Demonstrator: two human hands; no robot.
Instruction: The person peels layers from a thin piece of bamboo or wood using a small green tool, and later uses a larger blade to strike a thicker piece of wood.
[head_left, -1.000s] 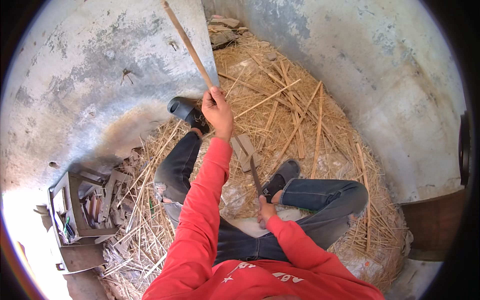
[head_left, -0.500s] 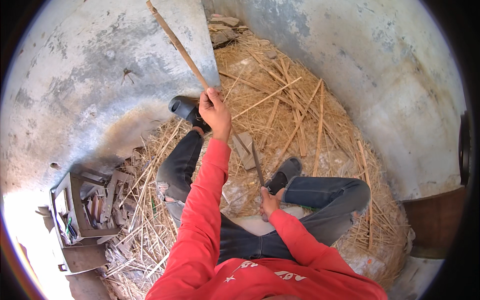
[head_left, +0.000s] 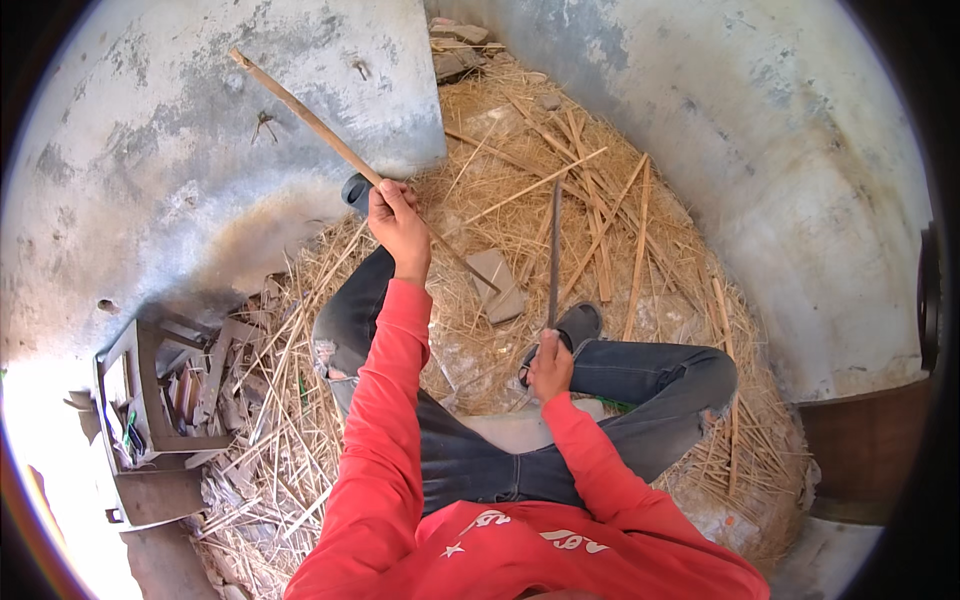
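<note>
Closed around a long brown stick (head_left: 305,113), my left hand (head_left: 400,222) is raised over my left knee. The stick slants from the upper left, and its lower end reaches down over a flat stone block (head_left: 497,288) on the floor. In my right hand (head_left: 550,370), near my right shoe, is a long narrow dark blade (head_left: 555,250), pointing away from me. Its handle is mostly hidden by my fingers. The blade and the stick are apart.
Split wooden strips (head_left: 600,230) lie on the shavings-covered floor ahead and to the right. At left, a wooden frame box (head_left: 150,390) holds scraps. Curved grey walls (head_left: 780,150) enclose the spot. I sit with knees spread, dark sandals (head_left: 578,325) on the floor.
My left hand has moved left, and the stick now leans more to the left. The blade in my right hand has swung upright, away from the stick, and that hand has risen slightly.
</note>
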